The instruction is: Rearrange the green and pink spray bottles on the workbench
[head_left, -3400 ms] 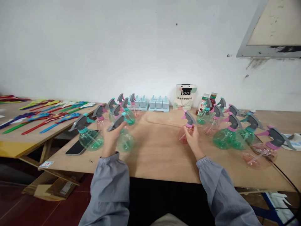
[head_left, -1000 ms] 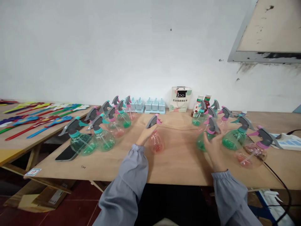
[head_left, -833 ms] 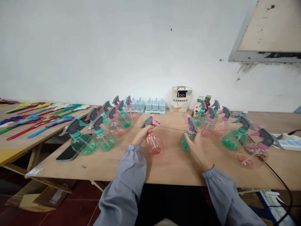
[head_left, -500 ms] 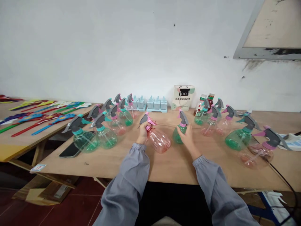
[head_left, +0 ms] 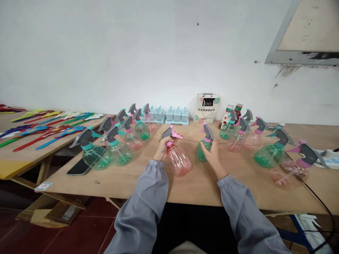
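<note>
My left hand [head_left: 161, 149] is closed round the neck of a pink spray bottle [head_left: 180, 161], which leans with its base toward the right. The bottle's grey and pink nozzle shows above my fingers. To the right, my right hand [head_left: 212, 155] grips a green spray bottle [head_left: 200, 151] with a grey and pink head. Several green and pink spray bottles [head_left: 120, 154] stand to the left of my hands. More stand to the right, among them a large green one [head_left: 268, 156] and a pink one [head_left: 288, 175].
Light blue moulds [head_left: 177, 117], a paper bag [head_left: 207, 109] and two labelled bottles [head_left: 227, 113] stand along the wall. A phone [head_left: 78, 167] lies at the left of the table [head_left: 119, 185]. Colourful hand-shaped sticks [head_left: 42, 135] cover the left table. A black cable [head_left: 317, 198] hangs at the right.
The pink bottle in my left hand has turned, its nozzle shifting right and its body more upright. My right hand still holds the green bottle.
</note>
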{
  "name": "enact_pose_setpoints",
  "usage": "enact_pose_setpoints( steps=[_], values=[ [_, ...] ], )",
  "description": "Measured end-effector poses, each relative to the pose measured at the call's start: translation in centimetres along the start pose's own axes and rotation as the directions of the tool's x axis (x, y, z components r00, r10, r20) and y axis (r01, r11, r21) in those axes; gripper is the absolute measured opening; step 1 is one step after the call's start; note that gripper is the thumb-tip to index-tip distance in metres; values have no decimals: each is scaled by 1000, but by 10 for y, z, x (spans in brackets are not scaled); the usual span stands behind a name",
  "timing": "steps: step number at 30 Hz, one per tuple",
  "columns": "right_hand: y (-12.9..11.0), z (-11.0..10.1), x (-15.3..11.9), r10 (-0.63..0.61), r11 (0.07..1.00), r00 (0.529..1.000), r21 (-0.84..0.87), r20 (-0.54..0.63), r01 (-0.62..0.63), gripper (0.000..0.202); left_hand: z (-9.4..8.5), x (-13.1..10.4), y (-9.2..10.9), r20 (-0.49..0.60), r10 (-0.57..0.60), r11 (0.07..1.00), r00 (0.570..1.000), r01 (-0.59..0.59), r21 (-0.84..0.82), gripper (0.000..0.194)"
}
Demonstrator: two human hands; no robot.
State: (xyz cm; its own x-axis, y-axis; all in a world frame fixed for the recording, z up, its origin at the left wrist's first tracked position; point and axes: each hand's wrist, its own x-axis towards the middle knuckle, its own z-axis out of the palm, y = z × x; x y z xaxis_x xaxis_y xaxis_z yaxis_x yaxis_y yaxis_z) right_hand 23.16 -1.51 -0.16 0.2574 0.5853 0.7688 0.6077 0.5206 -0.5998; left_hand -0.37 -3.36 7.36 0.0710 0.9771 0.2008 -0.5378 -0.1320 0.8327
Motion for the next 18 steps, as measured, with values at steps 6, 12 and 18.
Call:
enact_pose_setpoints(
  steps=[6,12,18],
  values=[
    [0,-4,-1,3,1000,1000,31,29,-4,37,4,-2,4,-68,75,997,995,-77,-27,18],
    [-1,-4,-1,21,999,1000,26,23,-22,38,6,-5,6,-21,-15,999,1000,15,-30,32],
    [-2,-5,-1,14,999,999,40,30,-16,38,-2,0,6,-126,63,998,990,-65,-17,19]
  ],
)
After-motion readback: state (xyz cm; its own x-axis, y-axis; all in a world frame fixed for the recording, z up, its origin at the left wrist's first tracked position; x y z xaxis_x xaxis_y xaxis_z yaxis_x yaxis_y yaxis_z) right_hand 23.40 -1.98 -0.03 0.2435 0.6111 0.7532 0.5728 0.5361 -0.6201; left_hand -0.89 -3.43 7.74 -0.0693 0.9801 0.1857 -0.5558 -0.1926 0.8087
